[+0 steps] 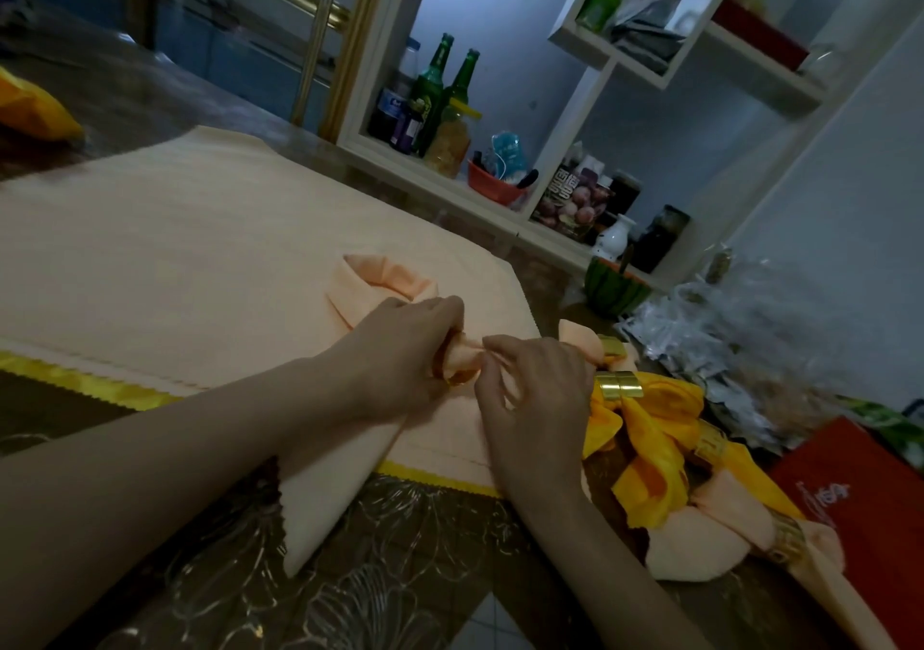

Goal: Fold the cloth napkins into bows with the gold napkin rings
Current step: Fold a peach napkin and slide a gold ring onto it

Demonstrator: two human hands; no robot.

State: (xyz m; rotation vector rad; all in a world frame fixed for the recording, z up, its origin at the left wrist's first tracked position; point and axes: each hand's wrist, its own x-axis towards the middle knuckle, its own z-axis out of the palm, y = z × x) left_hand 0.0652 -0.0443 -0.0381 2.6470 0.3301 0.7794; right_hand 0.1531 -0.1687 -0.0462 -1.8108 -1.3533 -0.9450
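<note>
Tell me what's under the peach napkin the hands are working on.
A flat peach cloth lies under the napkin, with a yellow edge peeking from beneath that. The napkin's tail overhangs the plastic-covered table. The left hand and right hand hide its middle.

Spread cloth (175, 249) lies flat on table (400, 574); napkin (325, 499) on its near right corner, under left hand (400, 354) and right hand (535, 389). Pile of ringed bows (645, 429) just right of right hand, box (845, 494) further right. Shelf unit (620, 64) behind table, bottles (435, 84) in its lower left compartment.
</note>
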